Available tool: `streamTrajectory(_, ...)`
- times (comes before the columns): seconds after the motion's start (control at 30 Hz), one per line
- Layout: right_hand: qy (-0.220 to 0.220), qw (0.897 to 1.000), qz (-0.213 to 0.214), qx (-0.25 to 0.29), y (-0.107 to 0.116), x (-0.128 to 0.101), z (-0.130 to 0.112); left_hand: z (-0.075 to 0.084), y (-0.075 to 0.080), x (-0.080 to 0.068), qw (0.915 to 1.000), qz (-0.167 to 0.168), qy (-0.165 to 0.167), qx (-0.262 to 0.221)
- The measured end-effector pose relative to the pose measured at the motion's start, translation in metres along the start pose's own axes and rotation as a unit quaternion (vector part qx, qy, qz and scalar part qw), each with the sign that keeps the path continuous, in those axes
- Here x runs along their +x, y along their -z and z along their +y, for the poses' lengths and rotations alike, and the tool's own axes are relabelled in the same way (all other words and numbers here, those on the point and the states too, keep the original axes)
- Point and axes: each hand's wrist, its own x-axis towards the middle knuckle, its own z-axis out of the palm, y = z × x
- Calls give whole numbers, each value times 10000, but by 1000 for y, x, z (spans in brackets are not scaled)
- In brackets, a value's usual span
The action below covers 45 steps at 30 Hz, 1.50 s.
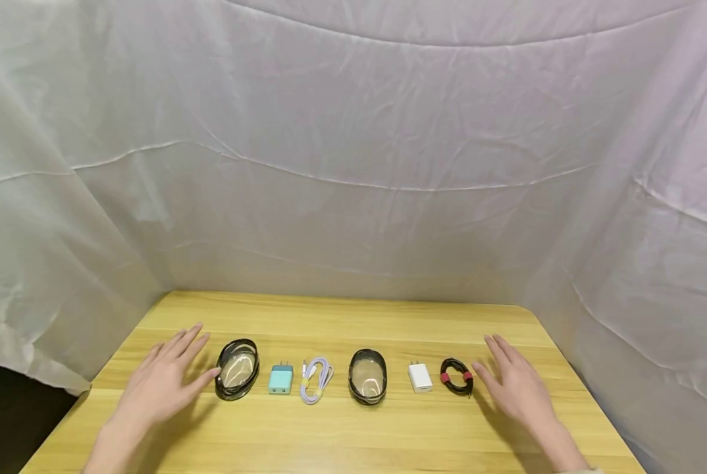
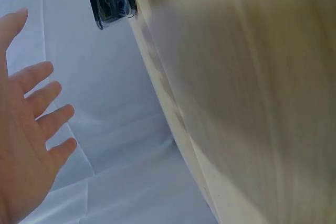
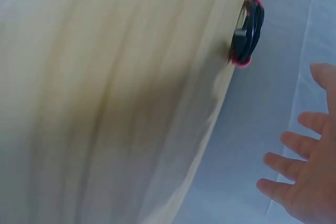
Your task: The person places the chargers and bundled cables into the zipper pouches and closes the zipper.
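I see my left hand (image 1: 162, 380) spread flat just beside an oval, clear, dark-rimmed case (image 1: 237, 368), long axis toward the desk's (image 1: 341, 434) back edge; right hand (image 1: 516, 385) spread flat near a black coiled cable (image 1: 456, 376).

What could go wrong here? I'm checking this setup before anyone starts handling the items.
The left hand lies open with its thumb close to the left oval case; a careless sweep might nudge it into the teal charger. The right hand sits right beside the black cable, whose coil could snag on the fingers.
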Motion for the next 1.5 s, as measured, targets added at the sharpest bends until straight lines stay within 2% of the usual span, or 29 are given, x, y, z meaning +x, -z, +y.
streamTrajectory(0.23, 130, 9999, 80, 74, 0, 3, -18, 9, 1, 1, 9995, 261, -180, -4)
streamTrajectory(0.43, 308, 9993, 115, 165, -2, 8, -37, 15, 0, 6, 9995, 194, -259, -12)
streamTrajectory(0.83, 930, 9949, 360, 150, -22, 18, -75, 26, -9, 8, 9983, 227, -540, -40)
streamTrajectory(1.0, 1113, 9928, 392, 219, -26, 22, -93, 29, -14, 9, 9976, 178, -667, 17)
streamTrajectory(1.5, 1575, 9870, 68, 315, -40, 25, -143, 39, -23, 15, 9960, -166, -877, -20)
